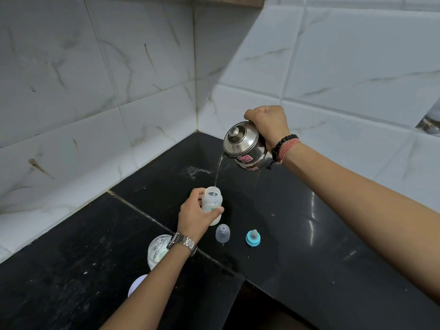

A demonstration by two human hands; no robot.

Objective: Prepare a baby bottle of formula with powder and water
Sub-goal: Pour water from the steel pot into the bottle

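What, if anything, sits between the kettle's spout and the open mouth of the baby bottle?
Nothing visible. The steel kettle, tilted by the right hand, sends a water stream straight into the open baby bottle held by the left hand. Clear cap and teal nipple ring lie nearer, aside.

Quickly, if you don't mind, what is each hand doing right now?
Left hand: fingers curled round the bottle, holding it.
Right hand: grips the kettle, tilted and pouring water.

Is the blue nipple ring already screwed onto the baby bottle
No, the blue nipple ring stands on the black counter apart from the bottle, whose mouth is open under the water stream from the kettle.
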